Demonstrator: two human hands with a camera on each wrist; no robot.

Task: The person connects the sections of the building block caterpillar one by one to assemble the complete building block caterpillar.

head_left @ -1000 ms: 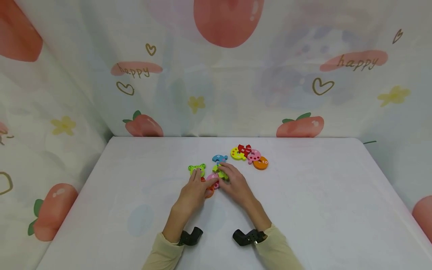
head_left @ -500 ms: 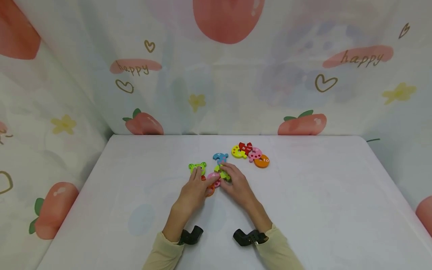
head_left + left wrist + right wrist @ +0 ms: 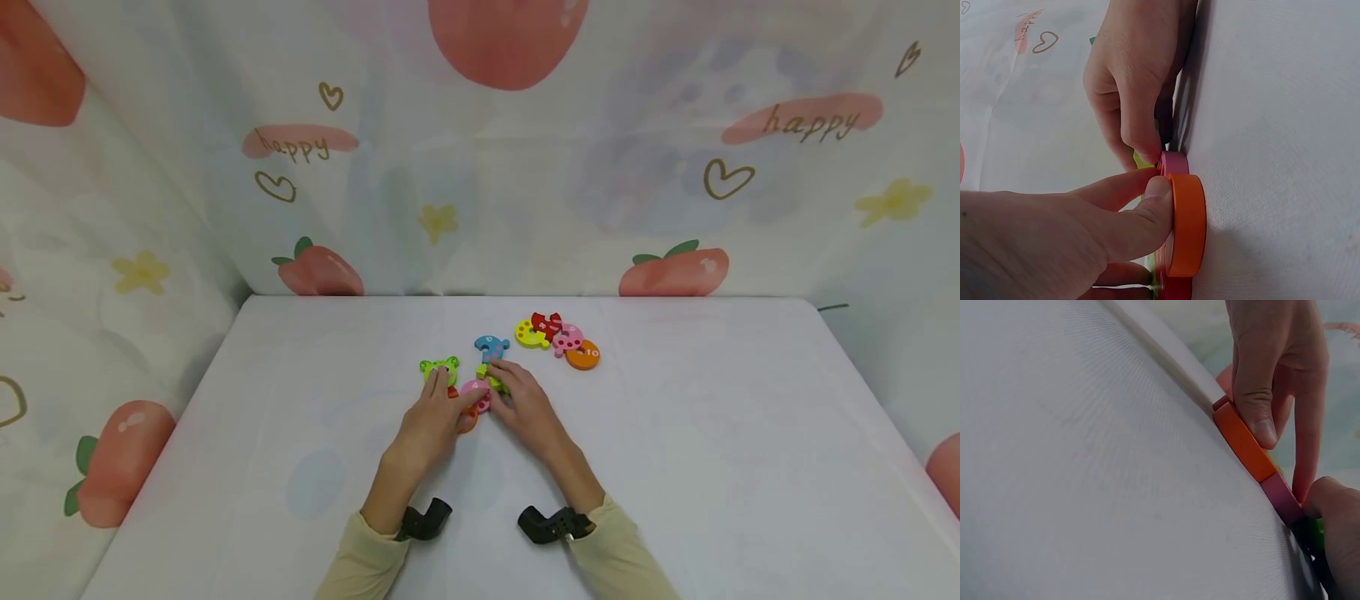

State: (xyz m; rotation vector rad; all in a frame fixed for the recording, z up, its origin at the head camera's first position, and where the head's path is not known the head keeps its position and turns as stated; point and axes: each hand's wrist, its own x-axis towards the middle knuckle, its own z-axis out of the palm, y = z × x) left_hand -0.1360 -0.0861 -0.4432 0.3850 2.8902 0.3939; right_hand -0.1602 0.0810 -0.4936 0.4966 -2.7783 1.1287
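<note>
My left hand [image 3: 427, 423] rests its fingers on a chain of flat puzzle pieces. Its long fingers lie over the frog-faced green piece [image 3: 450, 365] and a red piece [image 3: 1175, 289], the latter mostly covered. The thumb presses on an orange piece [image 3: 1189, 226], and the index finger reaches onto the pink piece [image 3: 1283, 499]. Beside it my right hand [image 3: 531, 410] pinches a light green puzzle piece [image 3: 482, 371] between thumb and fingers, against the pink one. Just beyond those fingers lies a blue piece [image 3: 492, 347]; whether it touches the light green one is hidden.
Farther back to the right lies a second group of joined pieces: yellow [image 3: 528, 334], red [image 3: 546, 325], pink [image 3: 570, 337] and orange [image 3: 583, 356]. A white cloth covers the table [image 3: 697, 467]; a printed curtain [image 3: 510, 192] rises behind its back edge.
The head view has shifted slightly, so the table sits a little higher. My right fingers cover a bit more of the light green piece. My left hand stays in place.
</note>
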